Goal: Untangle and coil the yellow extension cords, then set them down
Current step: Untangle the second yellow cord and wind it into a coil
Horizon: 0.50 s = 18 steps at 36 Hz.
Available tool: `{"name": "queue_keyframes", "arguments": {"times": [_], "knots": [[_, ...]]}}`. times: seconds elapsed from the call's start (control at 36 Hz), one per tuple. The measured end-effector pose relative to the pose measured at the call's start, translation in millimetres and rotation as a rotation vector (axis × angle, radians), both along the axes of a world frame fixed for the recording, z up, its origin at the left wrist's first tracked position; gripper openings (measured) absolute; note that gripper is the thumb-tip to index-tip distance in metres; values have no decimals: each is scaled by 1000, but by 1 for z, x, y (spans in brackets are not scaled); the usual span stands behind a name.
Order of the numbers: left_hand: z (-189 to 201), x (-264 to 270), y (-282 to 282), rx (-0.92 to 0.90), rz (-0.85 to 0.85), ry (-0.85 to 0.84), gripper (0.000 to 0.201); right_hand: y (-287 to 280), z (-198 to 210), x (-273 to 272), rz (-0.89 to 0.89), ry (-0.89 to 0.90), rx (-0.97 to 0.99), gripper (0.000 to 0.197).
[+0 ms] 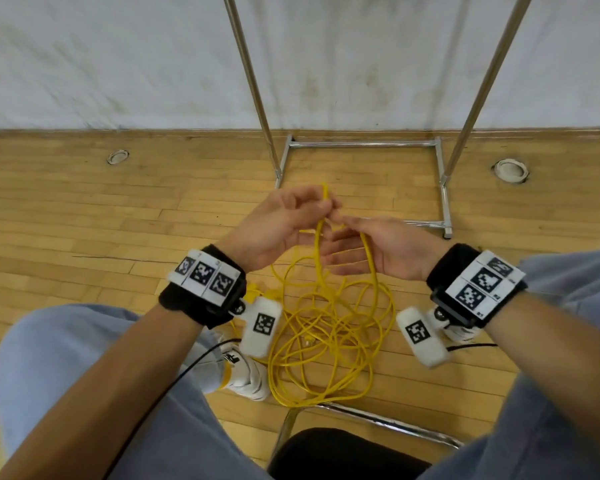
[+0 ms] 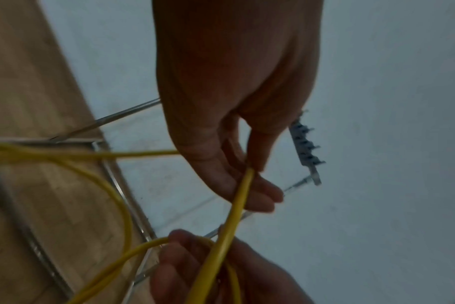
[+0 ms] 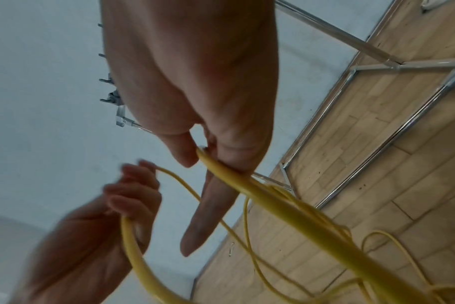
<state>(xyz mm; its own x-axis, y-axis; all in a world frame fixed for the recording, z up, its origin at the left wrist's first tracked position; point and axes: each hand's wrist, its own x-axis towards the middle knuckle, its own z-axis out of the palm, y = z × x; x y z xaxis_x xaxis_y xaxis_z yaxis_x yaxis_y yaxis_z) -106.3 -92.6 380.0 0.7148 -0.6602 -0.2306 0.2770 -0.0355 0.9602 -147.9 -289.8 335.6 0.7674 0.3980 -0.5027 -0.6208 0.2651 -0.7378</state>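
A tangled yellow extension cord (image 1: 329, 341) lies in loose loops on the wooden floor between my feet. Several strands rise from the pile to both hands, held close together above it. My left hand (image 1: 328, 204) pinches a strand between thumb and fingertips; the left wrist view shows the cord (image 2: 243, 195) running out from that pinch (image 2: 252, 170). Just to its right, my right hand (image 1: 343, 225) pinches another stretch of cord (image 3: 247, 185) between thumb and forefinger (image 3: 201, 153), the other fingers stretched out. A loop (image 3: 133, 246) links the two hands.
A chrome rack base (image 1: 361, 144) with two slanted poles (image 1: 253, 81) stands on the floor ahead, against a white wall. A black chair seat (image 1: 343, 452) with a chrome frame is under me. My white shoe (image 1: 246, 372) sits left of the cord pile. Round floor fittings (image 1: 510, 169) lie nearby.
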Motion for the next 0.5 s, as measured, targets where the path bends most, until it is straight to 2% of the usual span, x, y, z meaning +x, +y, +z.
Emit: {"name": "queue_keyframes", "arguments": {"times": [0.06, 0.08, 0.14, 0.22, 0.28, 0.31, 0.36, 0.42, 0.5], "knots": [[6, -17, -4, 16, -183, -102, 17, 3, -1, -1, 26, -44, 8, 56], [8, -25, -6, 26, -257, -139, 17, 5, 0, -1, 50, -70, 8, 51], [8, -35, -9, 74, -354, -184, 14, 7, -3, 0, 35, -43, 8, 54], [3, -34, -4, 160, -461, -173, 18, 6, -10, 7, -166, 71, 49, 39], [-2, -28, 2, 240, -512, -74, 31, 2, -12, 11, -282, 76, 50, 25], [-5, -25, 4, 284, -476, 4, 43, -1, -11, 12, -302, 62, 64, 21], [-13, -17, 5, 301, -262, 194, 59, -5, -6, 12, -292, 25, 102, 16], [-24, -8, 5, 242, -18, 334, 61, -8, 0, 10, -233, -20, 84, 11], [-34, 2, 5, 179, 152, 454, 55, -7, 11, 4, -122, -97, 51, 10]]}}
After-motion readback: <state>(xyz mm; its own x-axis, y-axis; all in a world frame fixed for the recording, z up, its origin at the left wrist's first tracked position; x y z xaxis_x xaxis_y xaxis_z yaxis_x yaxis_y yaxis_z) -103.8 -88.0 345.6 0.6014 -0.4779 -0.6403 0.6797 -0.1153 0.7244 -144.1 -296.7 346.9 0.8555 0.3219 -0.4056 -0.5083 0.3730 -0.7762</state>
